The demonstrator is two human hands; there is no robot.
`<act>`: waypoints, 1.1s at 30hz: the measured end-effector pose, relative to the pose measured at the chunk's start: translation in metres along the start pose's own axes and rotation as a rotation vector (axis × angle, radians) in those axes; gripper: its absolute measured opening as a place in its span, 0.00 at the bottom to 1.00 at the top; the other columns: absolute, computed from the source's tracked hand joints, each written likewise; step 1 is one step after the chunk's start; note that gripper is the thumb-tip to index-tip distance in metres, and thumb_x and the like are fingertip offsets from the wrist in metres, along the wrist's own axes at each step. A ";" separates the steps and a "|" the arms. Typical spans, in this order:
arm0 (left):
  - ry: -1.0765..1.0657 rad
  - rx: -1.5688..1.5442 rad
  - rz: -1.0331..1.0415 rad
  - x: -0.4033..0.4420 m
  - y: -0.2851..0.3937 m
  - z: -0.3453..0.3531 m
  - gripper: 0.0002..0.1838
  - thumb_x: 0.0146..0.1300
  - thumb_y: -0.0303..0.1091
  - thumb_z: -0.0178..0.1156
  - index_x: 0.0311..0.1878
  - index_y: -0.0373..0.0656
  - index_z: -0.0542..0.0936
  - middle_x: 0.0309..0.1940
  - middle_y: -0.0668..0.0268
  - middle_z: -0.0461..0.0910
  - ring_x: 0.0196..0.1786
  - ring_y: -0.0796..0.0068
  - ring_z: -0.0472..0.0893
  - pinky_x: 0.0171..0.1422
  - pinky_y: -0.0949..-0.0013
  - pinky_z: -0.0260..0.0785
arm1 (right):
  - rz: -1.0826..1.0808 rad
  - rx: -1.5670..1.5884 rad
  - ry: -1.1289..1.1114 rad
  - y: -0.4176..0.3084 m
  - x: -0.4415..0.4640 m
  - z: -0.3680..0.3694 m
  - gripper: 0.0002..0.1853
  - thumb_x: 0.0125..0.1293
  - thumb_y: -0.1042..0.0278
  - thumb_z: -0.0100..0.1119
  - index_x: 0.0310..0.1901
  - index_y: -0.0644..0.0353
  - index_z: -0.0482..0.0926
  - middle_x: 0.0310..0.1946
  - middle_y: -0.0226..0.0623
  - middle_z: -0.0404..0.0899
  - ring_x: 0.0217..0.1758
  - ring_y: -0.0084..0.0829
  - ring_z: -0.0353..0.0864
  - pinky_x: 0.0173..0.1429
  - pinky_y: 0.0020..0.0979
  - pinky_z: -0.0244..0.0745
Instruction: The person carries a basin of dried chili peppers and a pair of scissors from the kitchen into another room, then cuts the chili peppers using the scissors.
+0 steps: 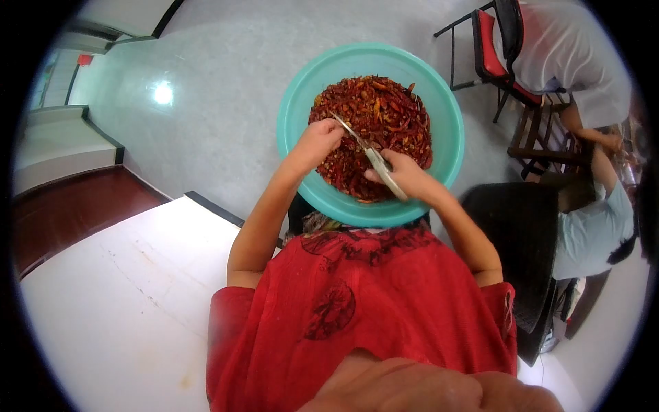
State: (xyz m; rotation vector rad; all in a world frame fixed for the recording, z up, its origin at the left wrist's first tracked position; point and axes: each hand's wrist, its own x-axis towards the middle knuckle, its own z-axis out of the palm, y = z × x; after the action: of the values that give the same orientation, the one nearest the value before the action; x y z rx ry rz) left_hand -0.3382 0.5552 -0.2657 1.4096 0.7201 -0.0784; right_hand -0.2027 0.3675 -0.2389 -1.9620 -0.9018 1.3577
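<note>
Out to the left of the hands, a smooth white surface [117, 295] with faint marks. Here's the left hand [324, 143], fingertips pinched together above the dried chillies [405, 117], what's between them too small to tell! Slim metal blades reach right up beside those fingers, and there are the scissors [374, 159], pale handles wrapped in the right hand's [406, 177] curled grip. Beneath both hands, glossy, wrinkled red pods heap inside a round, smooth turquoise basin [447, 130]. Farther right, a black chair [511, 240].
</note>
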 end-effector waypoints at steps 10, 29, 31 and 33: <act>0.042 0.282 0.143 0.012 -0.015 -0.002 0.13 0.62 0.33 0.52 0.41 0.34 0.81 0.23 0.62 0.76 0.28 0.71 0.76 0.36 0.66 0.68 | 0.006 -0.254 -0.018 -0.012 0.001 -0.001 0.39 0.53 0.32 0.63 0.42 0.69 0.77 0.39 0.56 0.81 0.44 0.50 0.82 0.50 0.44 0.74; 0.137 0.165 0.116 0.005 -0.005 0.000 0.11 0.66 0.33 0.52 0.37 0.35 0.80 0.21 0.70 0.73 0.25 0.79 0.71 0.31 0.70 0.64 | -0.026 -0.257 0.080 -0.020 0.003 0.000 0.25 0.71 0.48 0.45 0.46 0.68 0.75 0.38 0.60 0.79 0.45 0.59 0.79 0.48 0.48 0.72; 0.116 0.106 0.105 0.005 -0.008 -0.001 0.10 0.66 0.32 0.52 0.38 0.35 0.79 0.21 0.72 0.71 0.25 0.82 0.69 0.31 0.72 0.62 | -0.039 -0.227 0.068 -0.017 0.003 0.000 0.25 0.72 0.48 0.44 0.44 0.68 0.75 0.37 0.61 0.78 0.44 0.59 0.78 0.48 0.48 0.71; 0.094 0.047 0.093 0.004 -0.007 -0.001 0.10 0.66 0.31 0.52 0.40 0.35 0.79 0.22 0.73 0.70 0.26 0.84 0.68 0.30 0.75 0.60 | -0.082 -0.199 0.067 -0.018 0.003 0.001 0.25 0.72 0.48 0.44 0.43 0.67 0.74 0.35 0.60 0.78 0.41 0.59 0.78 0.47 0.48 0.71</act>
State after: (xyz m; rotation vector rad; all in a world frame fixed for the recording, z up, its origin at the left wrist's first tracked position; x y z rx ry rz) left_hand -0.3385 0.5563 -0.2736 1.4973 0.7331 0.0449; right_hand -0.2066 0.3810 -0.2268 -2.0798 -1.1088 1.1879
